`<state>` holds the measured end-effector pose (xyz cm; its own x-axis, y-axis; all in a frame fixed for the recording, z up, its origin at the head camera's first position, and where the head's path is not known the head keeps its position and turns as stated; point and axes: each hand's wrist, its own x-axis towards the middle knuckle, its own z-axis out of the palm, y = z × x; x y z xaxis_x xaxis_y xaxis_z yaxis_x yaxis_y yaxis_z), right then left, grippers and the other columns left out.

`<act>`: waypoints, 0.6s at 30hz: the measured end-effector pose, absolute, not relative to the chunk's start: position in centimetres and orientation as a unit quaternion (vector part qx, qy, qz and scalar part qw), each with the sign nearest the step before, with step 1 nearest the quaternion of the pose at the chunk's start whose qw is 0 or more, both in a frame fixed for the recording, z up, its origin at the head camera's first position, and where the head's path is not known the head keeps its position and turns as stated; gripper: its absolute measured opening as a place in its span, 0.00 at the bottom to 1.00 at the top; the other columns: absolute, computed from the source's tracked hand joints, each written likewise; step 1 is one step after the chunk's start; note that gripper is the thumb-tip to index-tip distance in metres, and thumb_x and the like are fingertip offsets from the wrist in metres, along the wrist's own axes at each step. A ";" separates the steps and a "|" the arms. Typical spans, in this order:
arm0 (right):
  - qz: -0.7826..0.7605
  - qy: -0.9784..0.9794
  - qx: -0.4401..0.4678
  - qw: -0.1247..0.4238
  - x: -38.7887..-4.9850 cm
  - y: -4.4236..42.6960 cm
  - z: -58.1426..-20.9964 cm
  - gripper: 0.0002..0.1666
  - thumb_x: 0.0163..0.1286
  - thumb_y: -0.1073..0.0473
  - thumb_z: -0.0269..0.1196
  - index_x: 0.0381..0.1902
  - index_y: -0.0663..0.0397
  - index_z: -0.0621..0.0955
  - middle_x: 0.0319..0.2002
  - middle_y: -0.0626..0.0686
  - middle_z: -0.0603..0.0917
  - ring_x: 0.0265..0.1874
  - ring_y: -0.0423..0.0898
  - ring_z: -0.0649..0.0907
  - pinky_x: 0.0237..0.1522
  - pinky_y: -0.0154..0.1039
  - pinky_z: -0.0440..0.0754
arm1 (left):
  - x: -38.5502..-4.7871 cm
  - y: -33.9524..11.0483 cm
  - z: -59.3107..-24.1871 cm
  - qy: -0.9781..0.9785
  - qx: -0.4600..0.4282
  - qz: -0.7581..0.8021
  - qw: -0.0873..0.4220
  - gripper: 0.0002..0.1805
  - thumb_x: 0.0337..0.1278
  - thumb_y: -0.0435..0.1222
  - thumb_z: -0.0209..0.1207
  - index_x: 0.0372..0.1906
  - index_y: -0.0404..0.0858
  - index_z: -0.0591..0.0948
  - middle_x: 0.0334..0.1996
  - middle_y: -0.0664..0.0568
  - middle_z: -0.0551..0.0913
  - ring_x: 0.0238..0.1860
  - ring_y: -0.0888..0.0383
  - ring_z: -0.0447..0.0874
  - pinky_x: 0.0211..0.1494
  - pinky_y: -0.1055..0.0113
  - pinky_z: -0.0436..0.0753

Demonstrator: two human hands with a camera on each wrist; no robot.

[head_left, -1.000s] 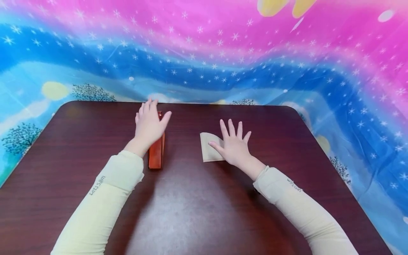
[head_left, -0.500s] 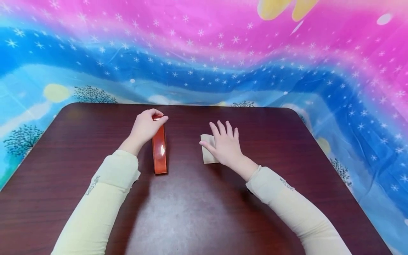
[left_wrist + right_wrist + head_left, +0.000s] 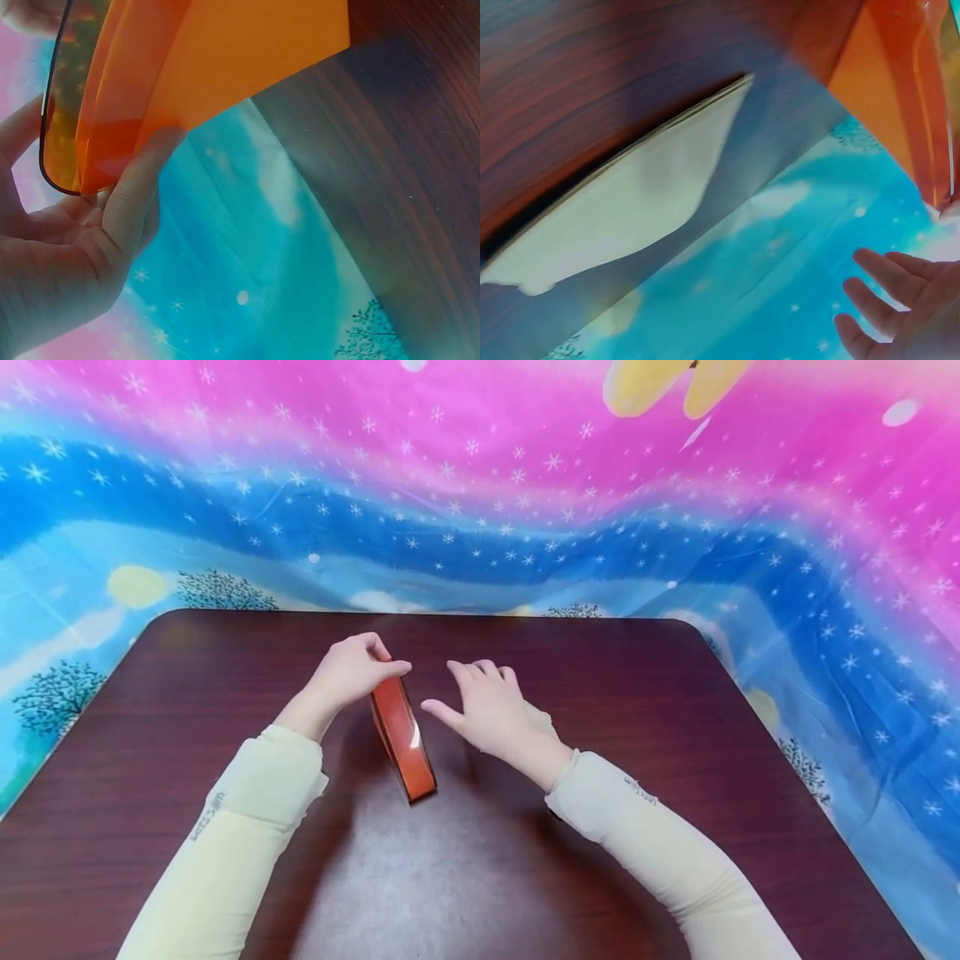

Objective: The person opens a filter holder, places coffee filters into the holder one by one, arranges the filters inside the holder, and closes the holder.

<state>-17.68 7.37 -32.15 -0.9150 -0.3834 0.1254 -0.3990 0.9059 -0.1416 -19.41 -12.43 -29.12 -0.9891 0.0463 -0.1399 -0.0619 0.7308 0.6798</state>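
Observation:
An orange, see-through plastic holder (image 3: pixel 405 739) with a dark rim is pinched near its far end by my left hand (image 3: pixel 347 672). It stands tilted, its near end swung to the right. In the left wrist view the fingers grip a corner of the orange holder (image 3: pixel 247 52). My right hand (image 3: pixel 491 708) hovers to the right of the holder, fingers spread and apart from it. Beneath and behind that hand lies a stack of cream napkin-like sheets (image 3: pixel 641 187), flat on the table with one curved edge; in the head view the hand mostly hides it.
The dark brown wooden table (image 3: pixel 645 693) has rounded far corners. Behind it hangs a pink and blue patterned cloth (image 3: pixel 480 485) that reaches the table's far edge.
My left hand has taken hold of the orange holder's far end and turned it, bringing it nearer and rightward. My right hand has moved left, from over the cream stack towards the holder.

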 end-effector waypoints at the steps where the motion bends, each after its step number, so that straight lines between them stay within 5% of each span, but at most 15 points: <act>1: 0.080 -0.974 0.206 0.047 -17.5 7.0 -32.1 0.45 0.61 0.26 0.49 0.66 0.50 0.68 0.59 0.50 0.76 0.57 0.49 0.72 0.57 0.52 0.65 | -19.3 -12.3 -29.0 0.929 -0.001 0.362 0.075 0.20 0.54 0.51 0.59 0.38 0.37 0.73 0.39 0.43 0.79 0.42 0.49 0.74 0.46 0.57 0.74; 5: 0.068 -0.970 0.227 0.050 -17.0 5.7 -32.0 0.44 0.60 0.26 0.49 0.63 0.51 0.71 0.52 0.49 0.81 0.49 0.47 0.77 0.51 0.48 0.68 | -18.8 -12.0 -28.9 0.932 0.007 0.353 0.080 0.20 0.54 0.51 0.59 0.33 0.38 0.72 0.32 0.45 0.77 0.37 0.50 0.74 0.40 0.62 0.73; 8: 0.054 -0.967 0.244 0.050 -16.6 5.0 -32.2 0.43 0.60 0.25 0.50 0.59 0.50 0.73 0.38 0.47 0.84 0.39 0.45 0.80 0.44 0.44 0.71 | -18.5 -11.7 -28.9 0.932 0.009 0.353 0.086 0.19 0.54 0.51 0.59 0.32 0.38 0.71 0.29 0.46 0.76 0.34 0.52 0.74 0.35 0.64 0.72; 12: 0.038 -0.963 0.262 0.048 -16.1 4.3 -32.4 0.40 0.59 0.25 0.51 0.54 0.50 0.74 0.21 0.45 0.79 0.26 0.42 0.80 0.34 0.40 0.73 | -18.3 -11.6 -29.1 0.932 0.009 0.351 0.091 0.19 0.55 0.51 0.58 0.31 0.39 0.71 0.27 0.47 0.76 0.32 0.53 0.74 0.33 0.65 0.72; 18: 0.051 -0.962 0.264 0.044 -15.8 3.8 -32.5 0.36 0.61 0.33 0.57 0.55 0.54 0.73 0.13 0.45 0.72 0.12 0.39 0.72 0.16 0.31 0.66 | -18.3 -12.2 -29.5 0.933 0.034 0.346 0.094 0.22 0.55 0.54 0.57 0.33 0.39 0.71 0.26 0.49 0.74 0.30 0.54 0.72 0.32 0.66 0.70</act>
